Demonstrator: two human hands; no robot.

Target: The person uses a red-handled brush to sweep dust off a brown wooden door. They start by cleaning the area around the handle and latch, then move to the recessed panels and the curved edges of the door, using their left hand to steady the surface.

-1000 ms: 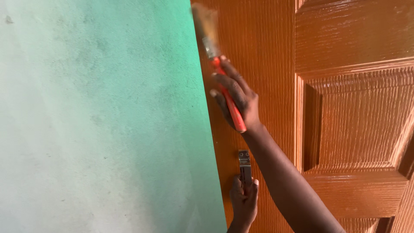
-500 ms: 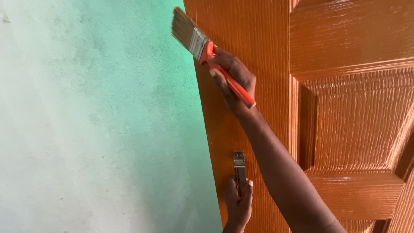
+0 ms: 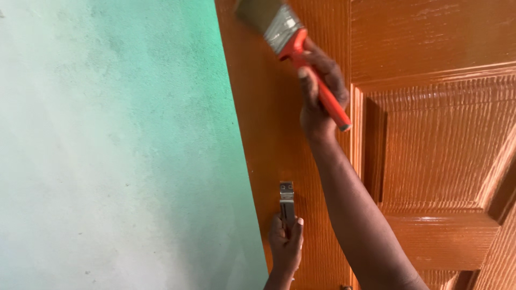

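Two hands at an orange-brown door, one brushing, one at the latch

Two surfaces are filling the view from where I am standing: a green wall (image 3: 118, 150), paling to whitish toward the left and lower parts, and a glossy orange-brown panelled door (image 3: 430, 161) with a ribbed, grain-like texture. The door's left edge is running diagonally from the top middle down toward the bottom middle, standing against the wall behind it. Its raised panels are lying to the right, and the wet-looking finish is catching light along the mouldings.

No packages, labels or signs are showing anywhere.

The right hand (image 3: 320, 91) is reaching up along the door's left stile, fingers wrapped tight round the red-orange handle of a paintbrush (image 3: 293, 45). The brush is tilting up and to the left, its metal ferrule just above the knuckles and its bristles meeting the door near the top edge of the view; the handle's end is poking out below the hand.

The left hand (image 3: 286, 244) is sitting lower, near the door's left edge, closed round the lower part of a small metal latch piece (image 3: 287, 200), which is sticking up above the fingers.
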